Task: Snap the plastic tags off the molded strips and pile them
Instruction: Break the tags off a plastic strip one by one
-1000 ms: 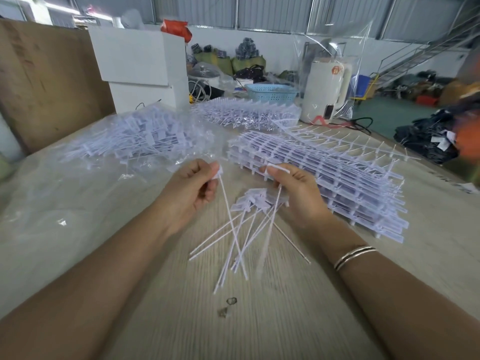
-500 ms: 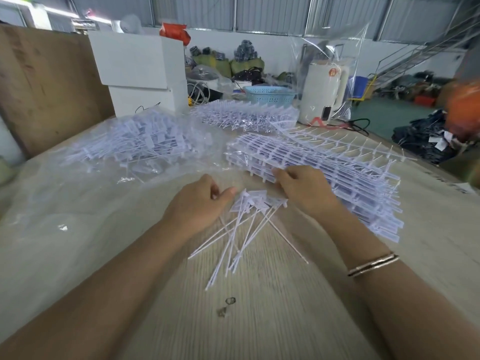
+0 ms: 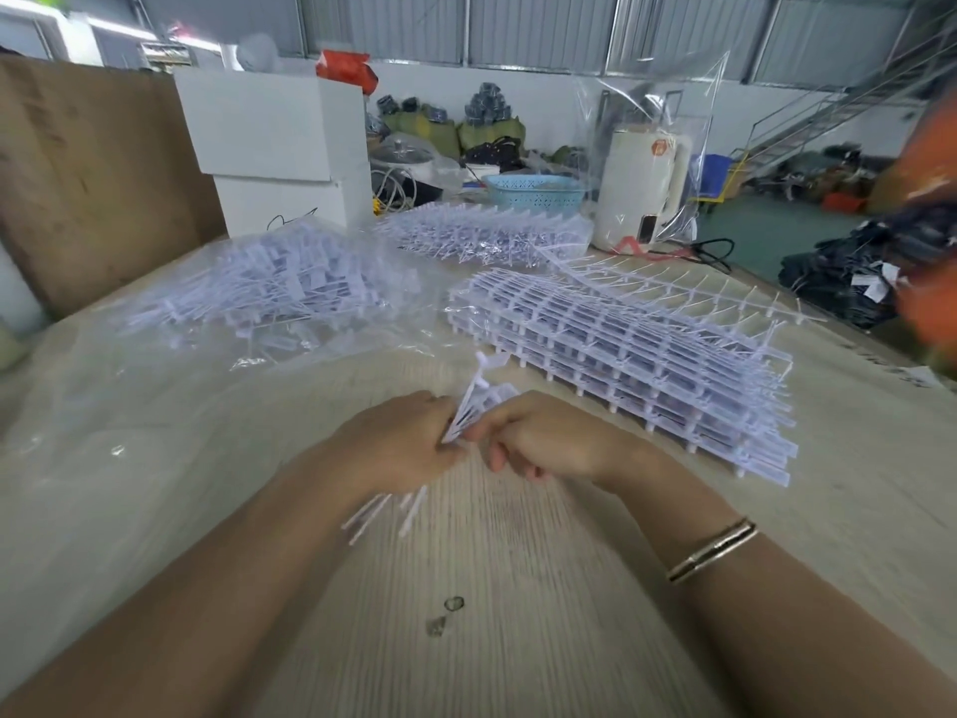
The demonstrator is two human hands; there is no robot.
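Your left hand is curled round a small bundle of loose tags, their flat heads fanning out toward 1 o'clock and their thin tails poking out below your wrist toward 7 o'clock. Your right hand sits just beside it at 3 o'clock, fingers curled, thumb and forefinger closing on the same bundle where the two hands meet.

The stack of molded strips lies on the tabletop at 2 o'clock from your hands, close to your right wrist. The pile of finished tags rests on clear plastic sheeting at 10 o'clock, well apart from the bundle.

These tags look very light, thin and springy, so expect the tails to splay and slide against each other. Hold them near the heads, where they are widest and stiffest, rather than by the whippy tails; a loose grip will likely let a few slip out. The strips should be stiffer as a lattice, but the joints are probably brittle, so bend sharply at the joint itself.
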